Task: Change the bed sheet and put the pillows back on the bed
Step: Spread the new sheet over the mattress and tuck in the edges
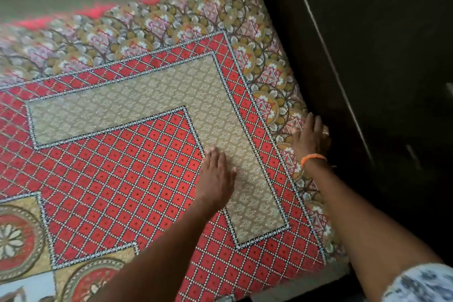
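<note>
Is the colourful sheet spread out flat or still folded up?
Spread out flat: the bed sheet covers the mattress to its edges, its pattern unbroken.

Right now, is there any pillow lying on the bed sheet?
No, the bed sheet shows only its pattern, with the left hand and right hand pressing on it.
</note>
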The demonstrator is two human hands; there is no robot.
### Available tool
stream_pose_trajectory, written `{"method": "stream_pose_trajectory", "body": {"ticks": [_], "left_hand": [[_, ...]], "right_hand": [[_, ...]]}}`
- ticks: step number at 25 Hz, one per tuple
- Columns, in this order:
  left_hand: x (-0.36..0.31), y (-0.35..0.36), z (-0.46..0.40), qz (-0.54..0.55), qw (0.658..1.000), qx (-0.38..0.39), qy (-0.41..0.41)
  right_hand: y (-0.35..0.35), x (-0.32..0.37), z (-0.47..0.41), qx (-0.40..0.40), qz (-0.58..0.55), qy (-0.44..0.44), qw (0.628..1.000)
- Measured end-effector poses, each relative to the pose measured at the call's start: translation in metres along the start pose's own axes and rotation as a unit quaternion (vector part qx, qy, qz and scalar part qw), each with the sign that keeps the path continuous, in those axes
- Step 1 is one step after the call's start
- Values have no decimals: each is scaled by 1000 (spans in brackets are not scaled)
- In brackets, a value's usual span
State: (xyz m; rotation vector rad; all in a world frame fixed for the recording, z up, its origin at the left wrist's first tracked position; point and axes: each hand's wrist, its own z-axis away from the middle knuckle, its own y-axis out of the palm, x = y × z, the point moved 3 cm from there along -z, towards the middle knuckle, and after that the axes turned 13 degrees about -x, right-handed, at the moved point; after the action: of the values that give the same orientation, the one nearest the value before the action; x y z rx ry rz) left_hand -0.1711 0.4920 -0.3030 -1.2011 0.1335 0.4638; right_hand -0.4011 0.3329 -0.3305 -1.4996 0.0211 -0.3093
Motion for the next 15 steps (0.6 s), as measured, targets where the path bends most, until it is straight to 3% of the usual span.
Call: {"method": "stream_pose_trajectory", "body": {"ticks": [3, 9, 12, 15], "left_hand": [[-1, -59, 20, 103, 993, -40, -41], [13, -169, 148, 168, 955, -204, -135], [50, -196, 235, 201, 910, -265, -246], [102, -215, 322, 232, 843, -333, -352]], "right_hand": [[-50, 47, 49, 5, -64, 36, 997], [-149, 174, 187, 97, -105, -143, 979], [-183, 225, 260, 138, -154, -179, 962], [-204, 271, 331, 220, -190, -185, 939]]}}
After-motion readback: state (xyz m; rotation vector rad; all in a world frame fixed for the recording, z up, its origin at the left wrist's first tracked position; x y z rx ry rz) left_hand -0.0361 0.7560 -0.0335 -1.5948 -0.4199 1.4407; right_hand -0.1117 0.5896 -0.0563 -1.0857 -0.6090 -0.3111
